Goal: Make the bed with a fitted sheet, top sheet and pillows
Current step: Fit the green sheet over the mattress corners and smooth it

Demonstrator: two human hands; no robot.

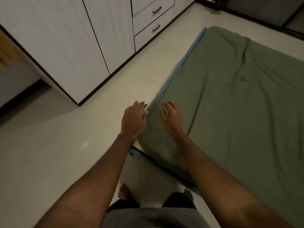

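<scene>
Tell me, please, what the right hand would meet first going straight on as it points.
Probably the sheet, just ahead of the right hand; depth is unclear.

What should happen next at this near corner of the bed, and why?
Probably take hold of the green sheet at the near corner and tuck it down over the mattress. The left grip and right grip, both bare hands, are open beside that corner and hold nothing. The blue mattress edge shows uncovered along the side, and the sheet lies wrinkled.
</scene>
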